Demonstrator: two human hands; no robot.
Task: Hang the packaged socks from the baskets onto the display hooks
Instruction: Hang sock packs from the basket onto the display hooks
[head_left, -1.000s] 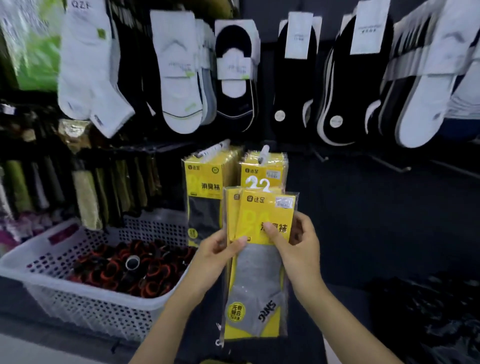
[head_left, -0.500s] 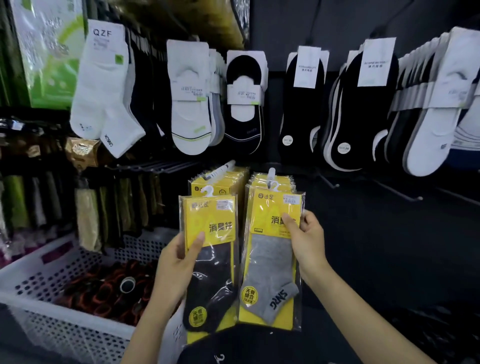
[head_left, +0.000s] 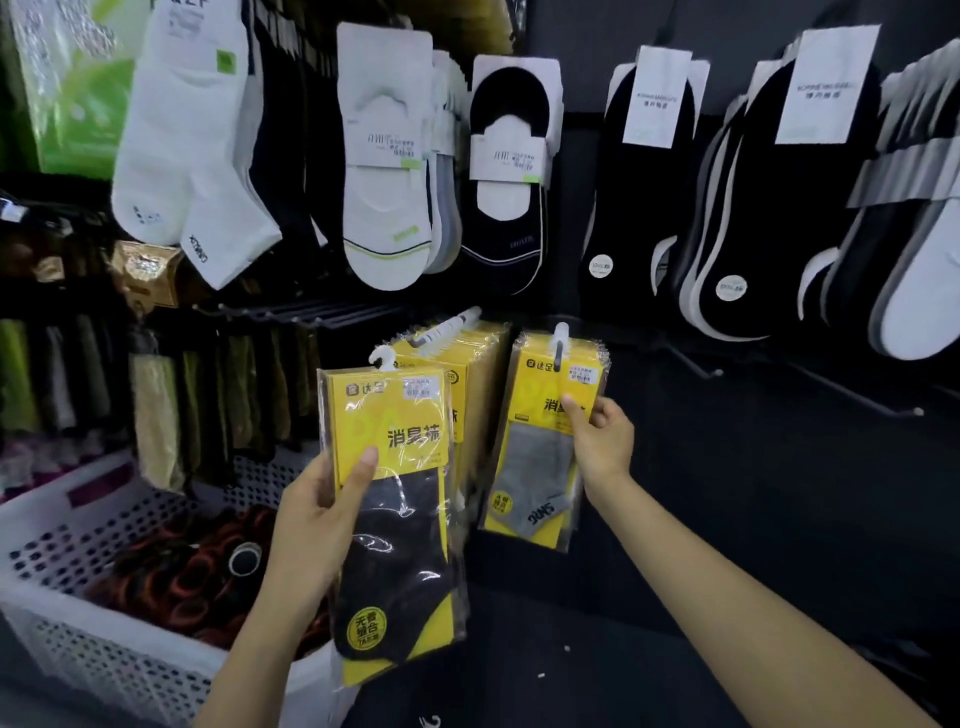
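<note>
Pinching grey sock pack (head_left: 532, 467), right hand (head_left: 602, 441) outstretched.

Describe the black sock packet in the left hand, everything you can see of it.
The black sock packet is a glossy clear sleeve over a yellow card with dark characters and a white label near the top. A black ankle sock with a round yellow sticker fills its lower half; a white hanger hook sticks up on top. It stands nearly upright, on no display hook. The left hand grips its left edge, thumb across the front.
</note>
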